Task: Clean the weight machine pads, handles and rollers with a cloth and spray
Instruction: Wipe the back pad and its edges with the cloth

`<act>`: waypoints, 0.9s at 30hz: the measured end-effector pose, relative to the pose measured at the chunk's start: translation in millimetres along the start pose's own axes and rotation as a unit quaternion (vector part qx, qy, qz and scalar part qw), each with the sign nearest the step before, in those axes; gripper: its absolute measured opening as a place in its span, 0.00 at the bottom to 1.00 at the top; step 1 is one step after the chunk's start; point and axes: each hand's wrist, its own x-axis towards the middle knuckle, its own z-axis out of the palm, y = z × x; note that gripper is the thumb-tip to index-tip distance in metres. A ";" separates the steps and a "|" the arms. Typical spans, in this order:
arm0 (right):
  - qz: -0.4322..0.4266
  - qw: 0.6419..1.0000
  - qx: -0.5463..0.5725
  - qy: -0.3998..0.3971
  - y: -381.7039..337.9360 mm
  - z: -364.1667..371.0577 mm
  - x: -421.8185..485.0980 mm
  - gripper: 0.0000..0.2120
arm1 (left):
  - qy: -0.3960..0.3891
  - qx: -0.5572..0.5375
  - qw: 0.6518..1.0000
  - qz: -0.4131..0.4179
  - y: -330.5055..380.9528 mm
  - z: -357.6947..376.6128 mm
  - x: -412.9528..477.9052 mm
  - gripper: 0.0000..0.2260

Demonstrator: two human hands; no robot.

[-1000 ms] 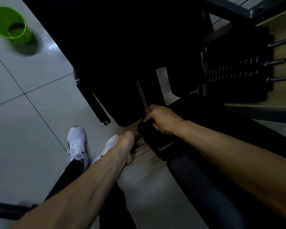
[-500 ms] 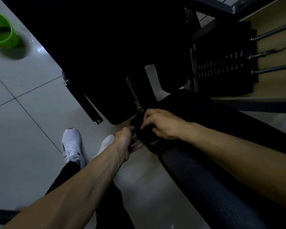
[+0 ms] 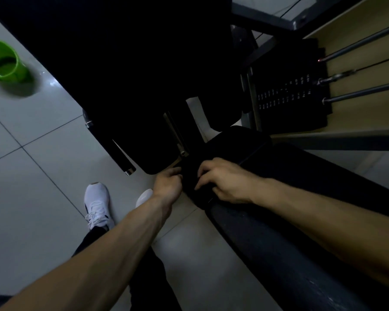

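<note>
Both hands meet at the far end of a black foam roller (image 3: 279, 254), whose long axis runs from there back toward the camera's lower right. The right hand (image 3: 222, 182) sits on top, fingers curled over what appears to be a dark cloth (image 3: 190, 185) bunched on the roller's tip. The left hand (image 3: 166, 187) closes in from the open-floor side, fingers bent against that cloth, though it is too dark to tell whether they grip it. The unwiped length likely lies behind the right wrist.
</note>
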 end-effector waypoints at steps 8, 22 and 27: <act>0.044 0.998 -0.044 0.004 49.8 -34.4 -40.6 0.21 | -0.098 0.238 0.962 0.088 -6.1 6.7 4.8 0.18; 0.083 0.995 -0.046 0.029 56.0 -41.4 -45.7 0.19 | -0.117 0.396 0.891 0.188 14.7 7.9 -6.9 0.26; 0.022 1.000 0.001 0.018 -0.5 -12.8 -25.8 0.16 | -0.114 0.401 0.888 0.192 22.9 13.5 -6.7 0.18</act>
